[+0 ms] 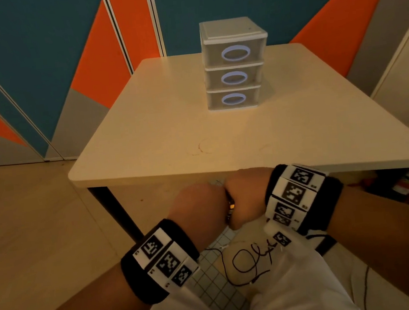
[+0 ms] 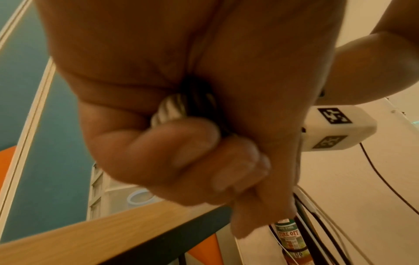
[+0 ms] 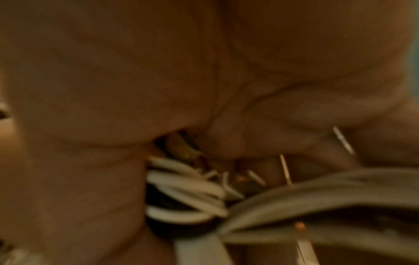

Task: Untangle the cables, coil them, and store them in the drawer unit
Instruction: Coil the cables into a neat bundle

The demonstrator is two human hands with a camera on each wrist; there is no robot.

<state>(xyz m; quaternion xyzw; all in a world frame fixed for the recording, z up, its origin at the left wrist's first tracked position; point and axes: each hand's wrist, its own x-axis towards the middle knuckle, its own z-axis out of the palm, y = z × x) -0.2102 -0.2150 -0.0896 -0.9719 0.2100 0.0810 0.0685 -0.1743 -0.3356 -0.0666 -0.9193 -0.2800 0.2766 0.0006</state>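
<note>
From the head view, the left hand (image 1: pixel 198 206) and right hand (image 1: pixel 247 198) are pressed together knuckle to knuckle below the near edge of the surface (image 1: pixel 171 133), and only a sliver of something dark shows between them. The left wrist view gives more: the cables (image 2: pixel 181 105), white and dark strands bundled together, sit clenched inside the curled fingers (image 2: pixel 192 141) of the left hand. The right wrist view (blurred) shows white and dark loops of the same bundle against the palm, with the right hand's fingers folded round them, so both hands grip the bundle. A thin black wire (image 1: pixel 245 261) lies looped on the person's white lap, seen from the head only.

The drawer unit (image 1: pixel 234 63), three stacked drawers with oval ring handles, all closed, stands towards the far side of the pale surface, well apart from the hands. Behind it the wall (image 1: pixel 37 58) is painted in teal, orange and grey panels. Under the surface at the right, the left wrist view catches a green can (image 2: pixel 288 233) labelled "FIRE OFF".
</note>
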